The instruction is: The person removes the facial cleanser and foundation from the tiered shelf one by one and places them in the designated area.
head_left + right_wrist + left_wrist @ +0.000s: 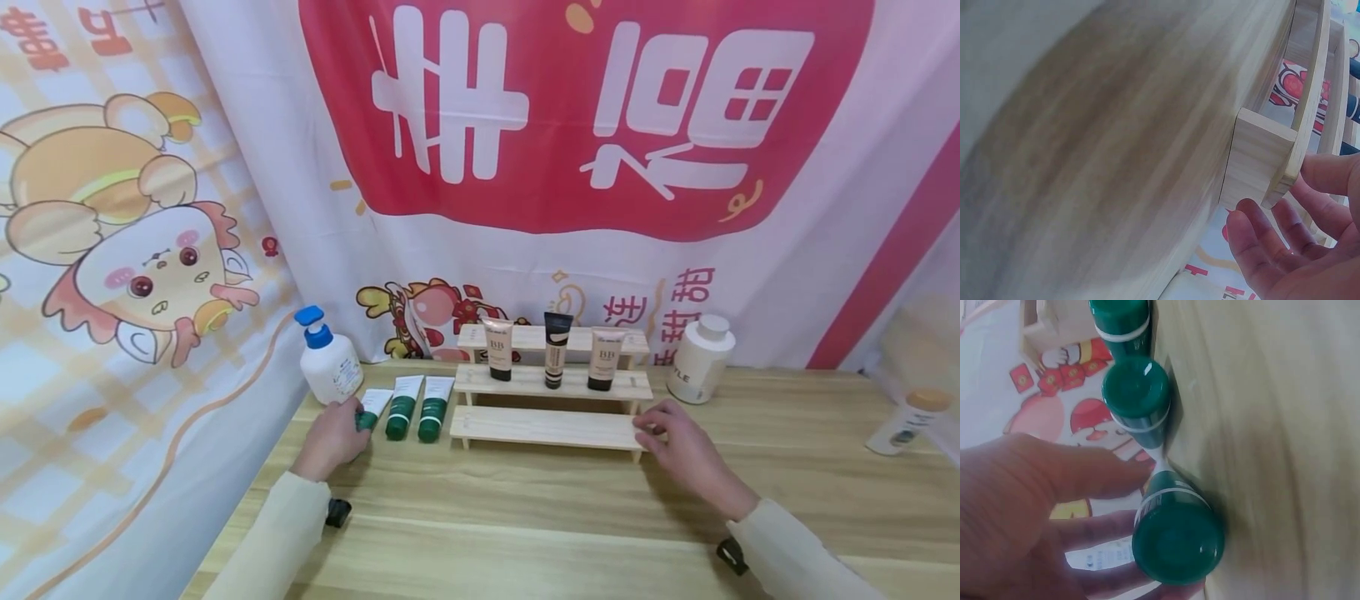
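Note:
My left hand [330,437] is at the leftmost green-and-white squeeze tube [372,402], its thumb on one side and its fingers round the other. In the left wrist view that tube's green cap [1177,544] faces the camera. Two like tubes, the middle one [403,407] and the right one [435,408], lie alongside with white ends toward the back. My right hand [686,450] pinches the right end of the wooden stepped stand's [547,427] lowest board, thumb above and fingers curled below. The middle step carries two beige BB cream tubes [500,350] [604,358] and one black-topped tube [555,350].
A white pump bottle [330,367] with a blue head stands behind my left hand. Beyond my right hand is a white capped bottle [701,358]. An orange-capped bottle [907,423] stands far right. Printed cloth [420,250] hangs behind the wooden table [480,517].

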`<state>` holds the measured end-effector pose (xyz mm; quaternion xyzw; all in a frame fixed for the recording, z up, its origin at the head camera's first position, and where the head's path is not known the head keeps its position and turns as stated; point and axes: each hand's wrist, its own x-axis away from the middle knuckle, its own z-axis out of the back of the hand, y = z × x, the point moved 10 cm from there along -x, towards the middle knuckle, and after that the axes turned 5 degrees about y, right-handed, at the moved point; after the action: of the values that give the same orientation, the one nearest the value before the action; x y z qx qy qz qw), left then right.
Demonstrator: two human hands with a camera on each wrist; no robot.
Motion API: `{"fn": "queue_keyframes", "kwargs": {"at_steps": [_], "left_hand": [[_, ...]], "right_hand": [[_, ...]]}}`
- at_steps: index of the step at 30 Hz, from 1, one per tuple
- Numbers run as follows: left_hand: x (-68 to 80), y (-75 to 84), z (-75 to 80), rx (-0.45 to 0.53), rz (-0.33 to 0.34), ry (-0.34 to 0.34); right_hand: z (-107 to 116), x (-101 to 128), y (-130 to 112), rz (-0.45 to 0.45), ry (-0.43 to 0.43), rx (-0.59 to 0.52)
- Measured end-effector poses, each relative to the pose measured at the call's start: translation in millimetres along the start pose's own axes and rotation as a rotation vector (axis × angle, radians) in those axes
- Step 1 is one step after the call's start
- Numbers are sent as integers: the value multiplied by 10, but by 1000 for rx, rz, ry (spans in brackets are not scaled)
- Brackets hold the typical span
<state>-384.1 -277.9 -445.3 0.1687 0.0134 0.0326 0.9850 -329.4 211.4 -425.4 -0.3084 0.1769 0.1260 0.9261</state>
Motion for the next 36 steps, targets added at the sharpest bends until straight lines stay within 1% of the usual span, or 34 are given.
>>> {"fn": "queue_keyframes", "kwargs": {"at_steps": [2, 5, 7, 9, 15, 18, 23, 25, 27, 29, 31, 33, 36], "left_hand": [[37, 12, -4, -2, -2, -5], [40, 7, -15, 2, 7, 0], [18, 1, -28, 2, 14, 9], [-22, 2, -35, 2, 9, 26], [-156, -1, -38, 10, -4, 90], [-193, -3, -47, 25, 11, 93], [-224, 8, -57, 35, 31, 73], [-215, 21, -34, 21, 37, 80], [-198, 63, 20, 8, 39, 104], [-170, 184, 105, 21, 18, 144], [-132, 413, 221, 75, -49, 199], [-72, 736, 339, 155, -170, 251], [53, 1296, 500, 242, -409, 328]], "right_hand": [[-3, -5, 4, -3, -3, 7], [-6, -10, -1, 0, -7, 6], [-4, -10, -9, 4, -6, 1], [0, -9, -14, 5, -3, -7], [-5, -8, -4, -2, -1, -5], [-10, -9, 2, -6, -8, -4], [1, -16, -7, -3, -3, -4], [7, -20, -12, 0, 2, 0], [8, -19, -14, -1, 0, 1], [5, -18, -12, 0, -1, 1], [3, -17, -7, -2, -3, 0], [1, -14, -6, 0, -3, -4], [0, -11, -10, 3, 0, -14]]}}
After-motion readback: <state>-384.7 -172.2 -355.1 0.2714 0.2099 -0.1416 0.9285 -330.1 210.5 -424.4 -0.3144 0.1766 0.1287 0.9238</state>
